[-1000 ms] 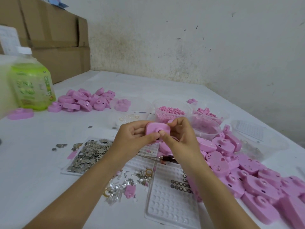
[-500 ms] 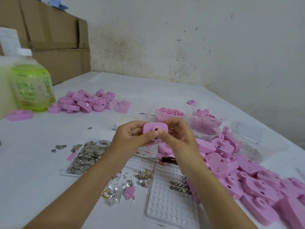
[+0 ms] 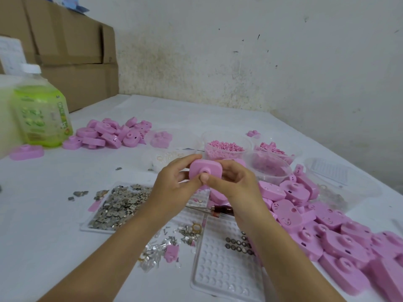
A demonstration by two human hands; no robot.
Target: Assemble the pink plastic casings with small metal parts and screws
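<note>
Far left, back: green bottle (image 3: 41,114) with white cap, upright, in front of stacked cardboard boxes (image 3: 65,51). Just in front of the bottle, one lone casing (image 3: 26,151) lies flat on the white table (image 3: 43,225). Right of the bottle: small heap of casings (image 3: 109,134), loosely piled.

Left of centre, near: flat tray of metal parts (image 3: 117,205), silver-grey, heaped. A few stray metal bits (image 3: 78,194) on the table beside its left edge.

Centre: left hand (image 3: 172,186) and right hand (image 3: 233,184) together hold one pink casing (image 3: 205,168) raised above the table, its face with a round central boss turned toward the camera. Left fingers (image 3: 185,160) are curled round the casing's left edge and upper left corner. Right fingers (image 3: 229,168) are curled against its right edge. Both thumbs lie across the lower front; their tips meet, touching, just under the boss. How the fingers lie behind the casing: cannot tell.

Below the hands: screwdriver (image 3: 218,208), dark handle, lying on the table, partly hidden by the right wrist. Nearer: white dimpled tray (image 3: 224,280) with a few dark rings in its upper rows; loose screws and clear bits (image 3: 165,243) scattered to its left.

Behind the hands: clear tubs of small pink pieces (image 3: 224,147).

Right: large spread of pink casings (image 3: 327,227), overlapping, running to the lower right edge. Beyond it, a clear container (image 3: 333,173).
</note>
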